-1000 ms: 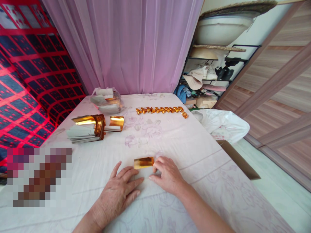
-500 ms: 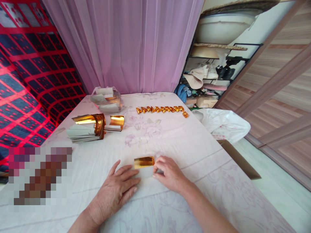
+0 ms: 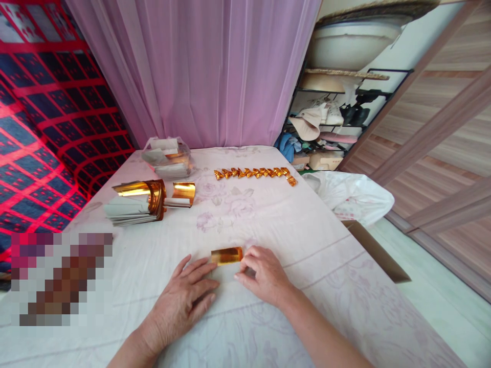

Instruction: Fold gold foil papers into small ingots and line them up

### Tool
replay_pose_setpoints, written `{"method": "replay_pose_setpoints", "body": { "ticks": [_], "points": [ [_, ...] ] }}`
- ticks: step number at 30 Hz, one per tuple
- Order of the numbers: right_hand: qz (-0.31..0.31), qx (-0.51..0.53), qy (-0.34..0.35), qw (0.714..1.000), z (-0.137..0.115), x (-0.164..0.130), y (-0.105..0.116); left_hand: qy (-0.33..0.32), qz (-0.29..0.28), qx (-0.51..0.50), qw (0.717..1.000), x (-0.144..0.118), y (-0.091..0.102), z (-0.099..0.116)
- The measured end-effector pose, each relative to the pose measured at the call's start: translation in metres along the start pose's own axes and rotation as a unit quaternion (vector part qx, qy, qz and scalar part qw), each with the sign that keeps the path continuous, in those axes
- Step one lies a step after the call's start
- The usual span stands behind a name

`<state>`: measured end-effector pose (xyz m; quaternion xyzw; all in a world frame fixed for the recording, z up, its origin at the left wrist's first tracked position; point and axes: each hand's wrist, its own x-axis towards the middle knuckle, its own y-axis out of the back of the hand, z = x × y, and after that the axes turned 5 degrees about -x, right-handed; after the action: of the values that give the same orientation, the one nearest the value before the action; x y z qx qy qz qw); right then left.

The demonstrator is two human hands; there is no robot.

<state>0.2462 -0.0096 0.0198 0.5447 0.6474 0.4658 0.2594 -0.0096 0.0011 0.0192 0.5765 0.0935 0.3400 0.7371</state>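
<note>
A small strip of gold foil paper [image 3: 226, 255] lies flat on the cloth, between my two hands. My left hand [image 3: 186, 294] rests open on the cloth at its left, fingers spread, the fingertips touching or very near the strip's lower left corner. My right hand [image 3: 264, 271] is curled at the other end, its fingertips on the right edge of the strip and the thumb lower, a little apart. Those fingers partly hide that edge. Further back, a row of small folded gold foil pieces [image 3: 253, 173] runs across the cloth.
Left of centre sits a stack of foil paper [image 3: 130, 207], with a few loose sheets [image 3: 184, 191] beside it. Behind is a clear plastic bag [image 3: 169, 156] of more paper. A white bag [image 3: 353, 197] and a shoe rack [image 3: 326, 122] stand off to the right. A purple curtain [image 3: 207, 71] hangs behind.
My right thumb has slid slightly left and away from the index finger. The left hand and the foil strip have hardly moved.
</note>
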Motion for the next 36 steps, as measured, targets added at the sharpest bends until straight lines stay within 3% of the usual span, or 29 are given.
{"method": "replay_pose_setpoints", "body": {
  "ticks": [36],
  "points": [
    [-0.02,-0.023,0.0,1.0,0.0016,0.0009,0.0006,0.021,0.005,-0.029,0.999,0.0007,-0.0006,0.005]
  ]
}}
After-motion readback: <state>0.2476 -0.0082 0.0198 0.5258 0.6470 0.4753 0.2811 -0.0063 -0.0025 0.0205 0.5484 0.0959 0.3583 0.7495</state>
